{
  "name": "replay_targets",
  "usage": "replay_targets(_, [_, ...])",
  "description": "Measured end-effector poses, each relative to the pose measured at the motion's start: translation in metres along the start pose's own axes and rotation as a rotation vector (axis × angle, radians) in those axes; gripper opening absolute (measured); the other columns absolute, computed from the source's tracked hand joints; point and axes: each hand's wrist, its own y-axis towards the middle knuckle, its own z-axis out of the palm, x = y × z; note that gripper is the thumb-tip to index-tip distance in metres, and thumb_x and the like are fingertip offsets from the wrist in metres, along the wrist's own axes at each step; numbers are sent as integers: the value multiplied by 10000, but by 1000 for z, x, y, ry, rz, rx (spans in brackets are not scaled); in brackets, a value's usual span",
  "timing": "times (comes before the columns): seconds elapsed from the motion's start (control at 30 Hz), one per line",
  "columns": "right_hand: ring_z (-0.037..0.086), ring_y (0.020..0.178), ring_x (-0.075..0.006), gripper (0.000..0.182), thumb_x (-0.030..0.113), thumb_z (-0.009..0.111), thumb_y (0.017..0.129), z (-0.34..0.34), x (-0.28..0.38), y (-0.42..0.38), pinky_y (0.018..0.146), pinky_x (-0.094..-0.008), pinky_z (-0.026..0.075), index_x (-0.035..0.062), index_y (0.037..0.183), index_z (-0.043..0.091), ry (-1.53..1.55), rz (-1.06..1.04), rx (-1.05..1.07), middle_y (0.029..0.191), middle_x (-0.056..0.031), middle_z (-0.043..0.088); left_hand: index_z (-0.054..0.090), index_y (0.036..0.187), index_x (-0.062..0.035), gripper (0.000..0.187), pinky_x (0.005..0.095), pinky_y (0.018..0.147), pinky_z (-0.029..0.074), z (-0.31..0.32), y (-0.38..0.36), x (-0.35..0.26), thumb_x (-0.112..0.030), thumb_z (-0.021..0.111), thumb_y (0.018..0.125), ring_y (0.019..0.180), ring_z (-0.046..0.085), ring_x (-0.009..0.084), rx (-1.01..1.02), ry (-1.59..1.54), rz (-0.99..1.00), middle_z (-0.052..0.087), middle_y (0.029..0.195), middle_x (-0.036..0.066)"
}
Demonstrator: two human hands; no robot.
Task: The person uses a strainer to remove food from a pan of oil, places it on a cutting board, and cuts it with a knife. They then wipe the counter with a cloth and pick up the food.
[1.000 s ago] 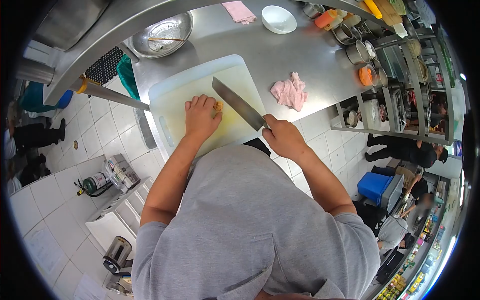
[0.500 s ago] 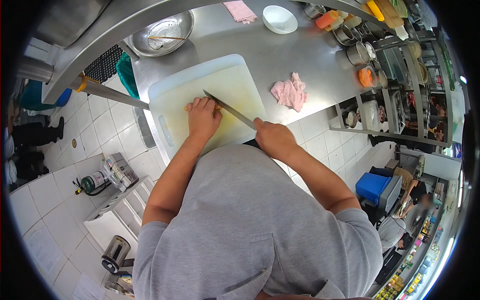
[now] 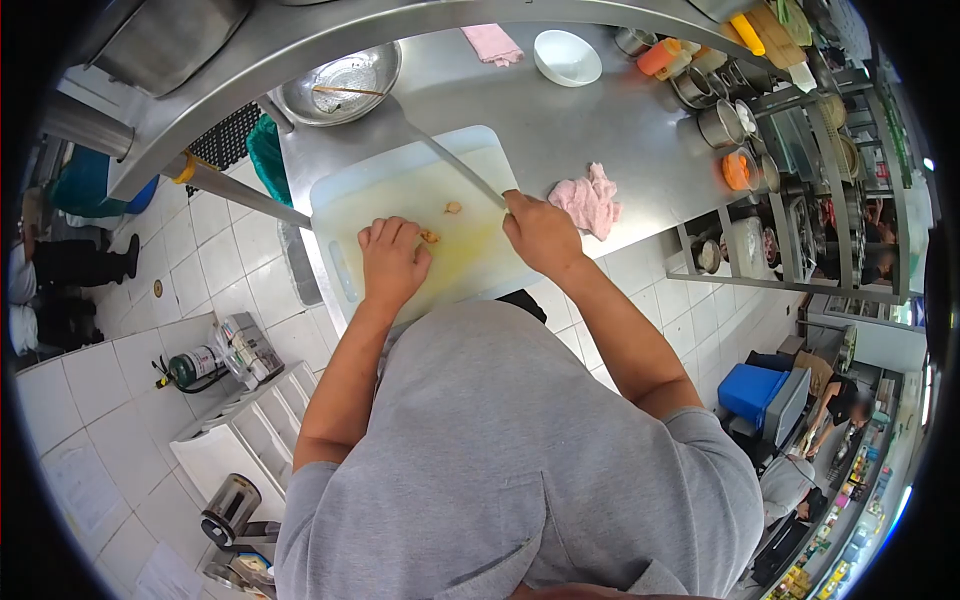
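Note:
On the white cutting board (image 3: 345,205), my left hand (image 3: 393,262) presses down with its fingers curled over a small orange-brown piece of food (image 3: 430,237). Only the end of that piece shows past the fingers. A small pale cut piece (image 3: 453,208) lies apart from it, farther up the board. My right hand (image 3: 543,235) grips the handle of a long kitchen knife (image 3: 465,170). Its blade points to the upper left over the far part of the board, away from both pieces. Yellowish stains mark the board's middle.
A crumpled pink cloth (image 3: 588,202) lies right of the board. Behind stand a metal bowl (image 3: 385,80) with a stick in it, a white bowl (image 3: 567,58) and a folded pink cloth (image 3: 492,45). Metal pots (image 3: 720,125) line the right end. A shelf edge (image 3: 440,30) crosses above.
The knife has lifted off the food and moved up the board. A small cut piece now lies separate. The left hand still holds the larger piece.

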Motion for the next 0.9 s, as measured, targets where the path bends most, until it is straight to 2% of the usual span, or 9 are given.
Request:
replay_targets(0.17, [798, 1063, -335, 424, 198, 680, 1071, 34, -28, 12, 877, -549, 621, 134, 1490, 665, -346, 17, -87, 1187, -138, 753, 745, 1226, -48, 359, 514, 1005, 482, -14, -15, 14, -106, 782, 873, 1154, 647, 369, -101, -50, -80, 719, 1221, 153])
replay_targets(0.3, [759, 1144, -301, 420, 211, 711, 1060, 51, -33, 7, 962, -514, 601, 143, 1474, 695, -427, -47, -120, 1226, -121, 732, 701, 1330, -13, 413, 525, 985, 517, -13, -35, 30, -106, 772, 933, 1126, 634, 406, -160, -97, -187, 696, 1174, 189])
replay_targets(0.37, [719, 1150, -354, 405, 210, 751, 1029, 57, -30, 7, 1028, -536, 578, 114, 1423, 736, -366, -72, -195, 1215, -147, 714, 689, 1354, -6, 430, 525, 976, 529, -11, -41, 32, -111, 767, 945, 1115, 634, 410, -146, -121, -247, 692, 1154, 194])
replay_targets(0.5, [742, 1154, -380, 357, 215, 721, 1045, 69, -13, 25, 995, -526, 594, 94, 1380, 750, -116, -158, -232, 1239, -156, 730, 658, 1391, 4, 465, 516, 968, 532, -10, -39, 30, -116, 767, 955, 1092, 635, 402, -136, -157, -278, 684, 1133, 194])
replay_targets(0.57, [756, 1145, -431, 378, 213, 706, 1045, 72, -1, 35, 987, -551, 610, 63, 1390, 730, 120, -53, -85, 1262, -187, 753, 655, 1393, 8, 468, 519, 966, 531, -9, -37, 30, -117, 767, 956, 1083, 635, 401, -145, -159, -272, 681, 1127, 195])
replay_targets(0.67, [771, 1144, -446, 349, 202, 693, 1043, 80, 7, 49, 975, -562, 625, 42, 1349, 745, 107, -14, -32, 1305, -201, 770, 663, 1384, 5, 457, 523, 964, 528, -10, -39, 33, -118, 766, 956, 1079, 635, 406, -129, -161, -251, 680, 1125, 199])
replay_targets(0.8, [784, 1075, -442, 312, 214, 714, 1045, 92, -2, 60, 938, -534, 638, 39, 1298, 768, 164, -114, -71, 1282, -197, 786, 673, 1375, 18, 441, 488, 949, 545, -10, -39, 32, -85, 773, 958, 1081, 646, 374, -139, -133, -233, 672, 1124, 184])
replay_targets(0.87, [809, 955, -342, 272, 243, 753, 1073, 88, 1, 57, 859, -454, 650, 39, 1249, 790, 430, 46, -13, 1187, -161, 818, 674, 1367, 19, 432, 490, 949, 545, -11, -40, 32, -82, 773, 958, 1082, 649, 376, -155, -128, -234, 672, 1123, 187])
replay_targets(0.9, [809, 955, -342, 272, 243, 753, 1073, 80, 6, 55, 859, -454, 650, 39, 1249, 790, 429, 42, -10, 1187, -161, 818, 676, 1358, 19, 423, 493, 949, 545, -11, -40, 31, -78, 771, 957, 1078, 652, 379, -159, -136, -238, 672, 1122, 189])
